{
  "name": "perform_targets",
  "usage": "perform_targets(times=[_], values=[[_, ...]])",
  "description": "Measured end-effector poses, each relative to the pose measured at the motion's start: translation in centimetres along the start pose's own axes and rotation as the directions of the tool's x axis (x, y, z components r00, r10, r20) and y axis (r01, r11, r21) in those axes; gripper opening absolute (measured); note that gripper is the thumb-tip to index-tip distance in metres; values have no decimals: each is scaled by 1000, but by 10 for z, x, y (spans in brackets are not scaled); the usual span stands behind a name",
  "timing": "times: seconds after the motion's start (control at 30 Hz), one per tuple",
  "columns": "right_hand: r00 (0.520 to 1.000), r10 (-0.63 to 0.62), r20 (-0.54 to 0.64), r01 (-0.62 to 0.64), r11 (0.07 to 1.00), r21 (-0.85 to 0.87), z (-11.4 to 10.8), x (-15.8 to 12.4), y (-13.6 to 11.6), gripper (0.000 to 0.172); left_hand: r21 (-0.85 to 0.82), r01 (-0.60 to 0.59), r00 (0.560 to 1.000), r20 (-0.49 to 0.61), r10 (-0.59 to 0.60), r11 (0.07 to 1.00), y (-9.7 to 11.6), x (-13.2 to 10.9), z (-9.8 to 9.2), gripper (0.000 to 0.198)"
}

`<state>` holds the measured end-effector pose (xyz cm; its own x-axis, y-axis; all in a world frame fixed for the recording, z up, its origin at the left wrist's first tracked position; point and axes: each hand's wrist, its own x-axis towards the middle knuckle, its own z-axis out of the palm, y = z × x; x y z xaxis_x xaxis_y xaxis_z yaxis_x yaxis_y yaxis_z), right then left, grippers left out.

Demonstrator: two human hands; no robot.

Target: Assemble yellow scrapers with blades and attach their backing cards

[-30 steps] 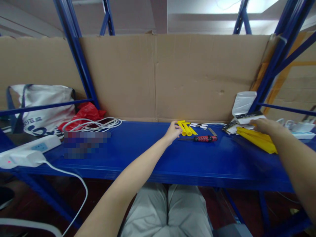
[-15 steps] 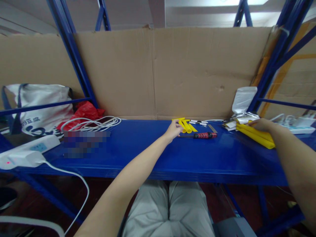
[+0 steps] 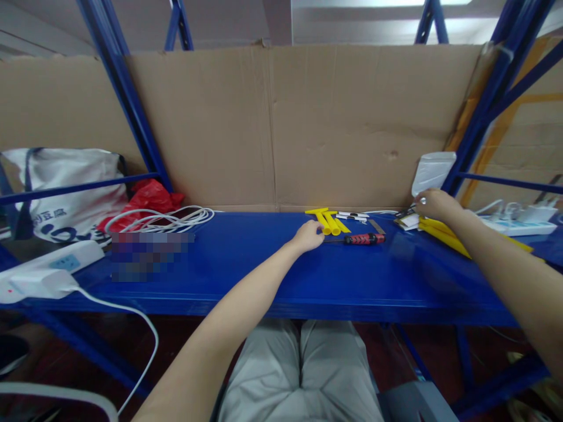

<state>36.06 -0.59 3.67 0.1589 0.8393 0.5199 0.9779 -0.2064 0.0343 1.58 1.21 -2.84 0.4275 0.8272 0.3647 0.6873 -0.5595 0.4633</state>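
Note:
My left hand (image 3: 309,236) rests low over the blue tabletop (image 3: 246,258), its fingers curled together at the tip of a screwdriver (image 3: 365,239) with a red and black handle. The hand hides the end of the shaft. Just behind lie several yellow tube-like pieces (image 3: 329,223), one with a crossbar. At the right, my right hand (image 3: 436,205) reaches among silver and white packets (image 3: 409,220), fingers bent down; what they grip is hidden. Beneath that wrist and forearm lies a long yellow piece (image 3: 444,237).
White items (image 3: 352,217) and a flat metal strip (image 3: 376,227) lie behind the screwdriver. A white power strip (image 3: 519,225) stands far right. To the left are coiled white cable (image 3: 193,218), a red bag (image 3: 152,196), a cloth bag (image 3: 74,187) and another power strip (image 3: 83,255). Cardboard (image 3: 211,129) backs the table.
My right hand has let go of the long yellow piece and moved left to the packets. My left hand has come down from the yellow tubes to the screwdriver tip.

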Motion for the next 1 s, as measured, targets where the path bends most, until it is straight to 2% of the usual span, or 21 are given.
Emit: perform_targets(times=[0.07,0.17,0.3,0.37,0.47,0.53,0.6,0.67,0.7,0.87,1.0], values=[[997,-52,56,50,998,39,-7,1,-31,29,111,-90,995,52,84,990,-2,-2,0,29],[981,-148,124,125,976,177,-13,-2,-79,25,207,-181,976,159,150,961,-3,-5,-1,41],[936,-305,176,248,926,286,-16,-12,-131,18,284,-150,957,284,67,947,-5,-9,-4,60],[914,-364,178,276,881,385,-18,-16,-151,17,312,-115,946,324,8,943,-4,-11,-5,61],[911,-390,136,263,801,538,-18,-21,-172,17,338,-103,944,330,-16,935,0,-15,-7,60],[933,-348,97,211,742,636,-13,-24,-180,19,341,-99,957,289,-5,935,3,-17,-7,60],[967,-246,61,133,700,702,-2,-28,-183,22,337,-82,975,223,5,938,4,-17,-8,56],[992,-119,41,56,710,702,10,-33,-183,22,324,-61,990,140,16,944,4,-16,-8,50],[994,-96,46,39,730,683,16,-35,-181,22,313,-52,995,96,23,948,3,-15,-8,47],[998,-56,40,17,767,641,27,-40,-173,22,206,-4,991,-132,32,979,-8,-7,-9,43],[996,-88,7,63,768,637,26,-43,-176,22,130,-7,974,-225,37,991,-14,-5,-11,39]])
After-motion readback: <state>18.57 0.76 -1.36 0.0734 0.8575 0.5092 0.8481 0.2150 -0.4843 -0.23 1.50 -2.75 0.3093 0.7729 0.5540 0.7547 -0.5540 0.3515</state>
